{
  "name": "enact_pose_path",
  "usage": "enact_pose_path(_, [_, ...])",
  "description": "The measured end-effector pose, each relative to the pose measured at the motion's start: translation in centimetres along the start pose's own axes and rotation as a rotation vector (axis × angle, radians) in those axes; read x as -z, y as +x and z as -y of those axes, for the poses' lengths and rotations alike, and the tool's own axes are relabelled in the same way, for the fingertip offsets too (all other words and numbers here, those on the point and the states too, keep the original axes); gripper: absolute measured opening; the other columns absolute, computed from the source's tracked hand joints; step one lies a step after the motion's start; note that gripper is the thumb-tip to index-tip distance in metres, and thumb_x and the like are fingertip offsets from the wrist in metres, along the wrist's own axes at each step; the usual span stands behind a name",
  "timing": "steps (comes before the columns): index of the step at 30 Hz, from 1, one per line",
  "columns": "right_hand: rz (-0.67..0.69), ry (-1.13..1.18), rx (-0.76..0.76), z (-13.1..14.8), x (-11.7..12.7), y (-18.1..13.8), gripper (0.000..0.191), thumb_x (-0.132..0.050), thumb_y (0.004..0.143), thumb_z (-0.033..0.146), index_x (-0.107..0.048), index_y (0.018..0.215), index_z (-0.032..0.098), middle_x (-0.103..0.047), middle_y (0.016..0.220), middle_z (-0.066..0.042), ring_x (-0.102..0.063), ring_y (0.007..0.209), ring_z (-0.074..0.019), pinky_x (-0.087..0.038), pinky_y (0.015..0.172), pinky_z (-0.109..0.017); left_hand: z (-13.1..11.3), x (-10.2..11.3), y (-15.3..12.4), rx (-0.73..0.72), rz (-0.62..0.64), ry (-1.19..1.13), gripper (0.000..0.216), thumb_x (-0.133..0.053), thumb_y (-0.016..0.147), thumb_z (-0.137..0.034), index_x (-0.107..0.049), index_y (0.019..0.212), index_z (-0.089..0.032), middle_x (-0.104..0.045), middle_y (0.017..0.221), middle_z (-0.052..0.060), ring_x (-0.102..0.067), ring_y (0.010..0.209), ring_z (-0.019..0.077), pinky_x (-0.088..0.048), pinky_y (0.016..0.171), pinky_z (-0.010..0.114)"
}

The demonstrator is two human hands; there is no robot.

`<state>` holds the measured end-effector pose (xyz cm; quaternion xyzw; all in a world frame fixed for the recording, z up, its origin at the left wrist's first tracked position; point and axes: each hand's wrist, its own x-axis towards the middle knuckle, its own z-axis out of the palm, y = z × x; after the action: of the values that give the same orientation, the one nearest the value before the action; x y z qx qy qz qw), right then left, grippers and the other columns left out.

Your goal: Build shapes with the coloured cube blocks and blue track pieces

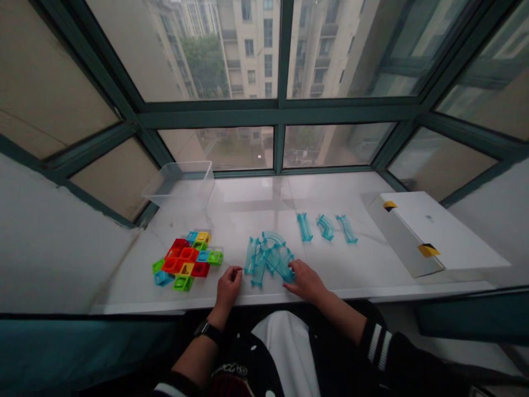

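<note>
My right hand (303, 281) lies on the near edge of a cluster of translucent blue plastic track pieces (268, 256), its fingers pressed onto a curved piece. My left hand (228, 284) rests curled on the white sill just left of that cluster, holding nothing I can see. Further left lies a flat patchwork of red, orange, yellow, green and blue square plastic blocks (185, 262). Three separate blue track pieces lie beyond the cluster: a straight one (305, 226), a curved one (326, 227) and a slightly bent one (347, 229).
A transparent plastic bin (178, 182) stands at the back left of the white window sill (243, 204). A white box (430, 231) with yellow-and-black tape lies at the right. Dark-framed windows (279, 110) rise behind the sill, and a black watch (208, 331) circles my left wrist.
</note>
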<state>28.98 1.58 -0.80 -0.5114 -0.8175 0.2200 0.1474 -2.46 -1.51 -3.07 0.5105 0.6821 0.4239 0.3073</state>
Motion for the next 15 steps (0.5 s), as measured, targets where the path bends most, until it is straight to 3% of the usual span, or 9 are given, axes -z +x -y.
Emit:
enact_pose_path(9, [0.013, 0.075, -0.036, 0.09, -0.15, -0.24, 0.051, -0.077, 0.085, 0.027, -0.058, 0.131, 0.02, -0.063, 0.122, -0.012, -0.065, 0.109, -0.0252, -0.052, 0.098, -0.038, -0.08, 0.04, -0.04, -0.001, 0.012, -0.007, 0.029, -0.059, 0.087, -0.048, -0.071, 0.094, -0.022, -0.074, 0.08, 0.002, -0.069, 0.077, 0.0221, -0.052, 0.072, 0.031])
enact_pose_path(15, [-0.025, 0.221, -0.075, -0.07, -0.33, -0.31, 0.047, -0.075, 0.084, 0.024, -0.063, 0.13, 0.022, -0.064, 0.117, -0.01, -0.066, 0.091, -0.0197, -0.054, 0.087, -0.034, -0.25, 0.0, -0.17, -0.008, 0.009, -0.011, 0.029, -0.059, 0.087, -0.048, -0.07, 0.093, -0.022, -0.072, 0.077, 0.001, -0.067, 0.073, 0.0204, -0.051, 0.07, 0.029])
